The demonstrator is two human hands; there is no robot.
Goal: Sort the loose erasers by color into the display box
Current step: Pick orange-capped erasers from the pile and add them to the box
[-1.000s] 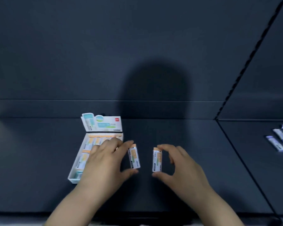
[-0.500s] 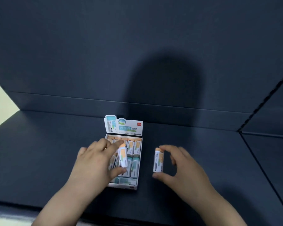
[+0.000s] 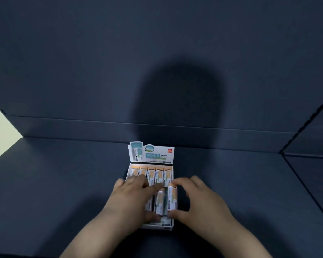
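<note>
The white display box (image 3: 158,227) lies open on the dark table, its printed lid flap (image 3: 151,153) standing up at the back. A back row of several orange-tipped erasers (image 3: 151,175) fills it. My left hand (image 3: 132,198) is over the box's front half, pinching an orange eraser (image 3: 159,202) between forefinger and thumb. My right hand (image 3: 196,202) holds a second orange eraser (image 3: 172,199) by its ends, at the box's right front edge, right beside the first. The front row under my left hand is mostly hidden.
The dark blue table (image 3: 63,183) spreads to both sides, with a low back wall (image 3: 82,127) behind the box. A seam (image 3: 306,189) runs diagonally on the right. A pale floor patch (image 3: 0,131) shows at far left.
Both hands have carried their orange erasers to the box: the left one went over the front half, the right one moved left to the box's right edge. The view has shifted right.
</note>
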